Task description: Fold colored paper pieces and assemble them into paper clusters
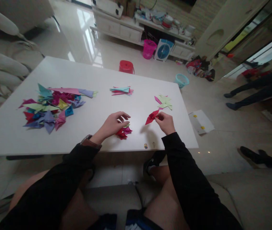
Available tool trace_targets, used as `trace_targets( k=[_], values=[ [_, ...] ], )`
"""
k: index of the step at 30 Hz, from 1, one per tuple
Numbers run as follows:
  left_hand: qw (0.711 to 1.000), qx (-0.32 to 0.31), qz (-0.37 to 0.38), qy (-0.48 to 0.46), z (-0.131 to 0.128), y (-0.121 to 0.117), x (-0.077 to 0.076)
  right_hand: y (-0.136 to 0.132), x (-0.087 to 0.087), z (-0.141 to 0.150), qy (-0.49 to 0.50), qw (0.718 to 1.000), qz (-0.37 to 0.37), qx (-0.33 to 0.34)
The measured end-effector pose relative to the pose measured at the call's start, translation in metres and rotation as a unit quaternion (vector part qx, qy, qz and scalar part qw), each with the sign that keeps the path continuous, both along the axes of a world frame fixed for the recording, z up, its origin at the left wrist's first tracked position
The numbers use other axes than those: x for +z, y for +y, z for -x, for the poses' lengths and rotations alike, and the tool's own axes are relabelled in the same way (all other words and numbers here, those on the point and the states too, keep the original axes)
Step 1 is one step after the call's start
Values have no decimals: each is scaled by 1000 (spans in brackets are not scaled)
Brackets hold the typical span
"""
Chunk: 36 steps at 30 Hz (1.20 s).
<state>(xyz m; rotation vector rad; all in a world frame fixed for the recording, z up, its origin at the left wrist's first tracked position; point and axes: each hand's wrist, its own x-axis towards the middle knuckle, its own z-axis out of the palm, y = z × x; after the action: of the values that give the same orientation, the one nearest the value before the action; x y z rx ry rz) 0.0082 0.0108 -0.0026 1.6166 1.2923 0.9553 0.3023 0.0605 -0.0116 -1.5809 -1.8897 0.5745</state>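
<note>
Between the fingertips of my right hand (pixel 166 122) is a red folded-paper piece (pixel 152 117), raised a little over the white table and casting a shadow. My left hand (pixel 114 124) hovers with bent, parted fingers and holds nothing. Under its fingers lies a small group of red, magenta and green folded papers (pixel 124 132), partly hidden by the hand. Beyond my right hand rests a cluster of light-green and pink folded pieces (pixel 165 101). A stack of narrow folded strips (pixel 121 90) lies farther back. On the left a large heap of colourful origami pieces (pixel 49 110) spreads out.
The white table (pixel 97 73) has small stickers (pixel 146 146) near its front edge. Past it stand a red bin (pixel 126 66), a blue basket (pixel 182 80) and a pink basket (pixel 149 48). Another person's legs (pixel 258 86) show at right; white chairs (pixel 4 64) stand left.
</note>
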Motion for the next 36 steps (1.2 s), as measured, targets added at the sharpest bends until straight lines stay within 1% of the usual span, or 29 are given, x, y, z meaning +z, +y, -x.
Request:
trace_targets(
  k=[3,6,9,12,16,19,23,26,29,31,33,36],
  values=[
    [1000,-1,2,3,0,0,1,9,-8,-45,-122,990,24,-61],
    [1000,1,5,1,0,2,1,9,-15,-78,-224,965,64,-122],
    [1000,3,9,2,1,3,0,8,-23,-98,-276,942,102,-160],
    [1000,5,11,2,3,4,-2,9,-34,-109,-292,933,126,-170],
    [1000,6,11,4,7,4,-3,10,-45,-112,-299,931,143,-150],
    [1000,13,12,6,9,3,0,10,-47,-113,-322,924,146,-144],
    [1000,15,11,12,10,2,3,10,-43,-115,-362,908,156,-144],
    [1000,15,11,17,11,3,3,10,-38,-116,-385,896,171,-142],
    [1000,17,18,17,12,2,1,8,-32,-115,-386,894,183,-136],
    [1000,13,20,14,11,1,1,9,-28,-114,-384,898,167,-132],
    [1000,15,12,20,12,0,1,12,-26,-109,-378,909,123,-121],
    [999,26,4,36,16,2,-1,18,-25,-89,-355,928,63,-94]
  ],
)
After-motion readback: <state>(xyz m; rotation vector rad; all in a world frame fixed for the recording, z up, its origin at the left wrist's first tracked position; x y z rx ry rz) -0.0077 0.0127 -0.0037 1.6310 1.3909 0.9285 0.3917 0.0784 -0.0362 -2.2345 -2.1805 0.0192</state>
